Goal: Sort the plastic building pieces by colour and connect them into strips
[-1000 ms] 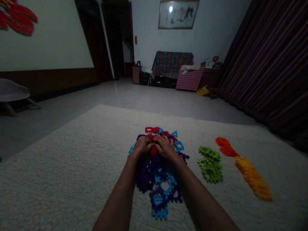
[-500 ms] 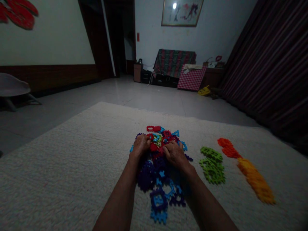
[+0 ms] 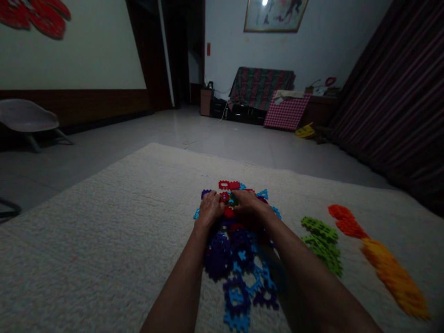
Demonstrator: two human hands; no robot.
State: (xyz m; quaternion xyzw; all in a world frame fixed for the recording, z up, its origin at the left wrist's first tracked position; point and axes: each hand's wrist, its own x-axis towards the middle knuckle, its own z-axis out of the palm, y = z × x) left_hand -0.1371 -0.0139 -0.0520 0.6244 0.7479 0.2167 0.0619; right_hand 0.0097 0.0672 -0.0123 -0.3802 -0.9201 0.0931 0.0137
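A heap of flat plastic interlocking pieces with toothed edges lies on the rug between my arms. My left hand rests at the heap's left side, fingers curled beside a red piece; what they hold is hidden. My right hand reaches over the heap, its fingertips closed on a green interlocking piece near the middle. Closer to me are dark purple pieces and light blue pieces, with a purple square frame among them. A red piece with a slot lies beyond my hands.
To the right on the pale rug lie green pieces, orange-red pieces and a row of yellow-orange pieces. A low chair stands left on the tiled floor. Covered furniture lines the far wall; a curtain hangs right.
My right hand has moved left and away from me, from the heap's right side to the green piece. My left hand stays at the left side. The view has shifted slightly.
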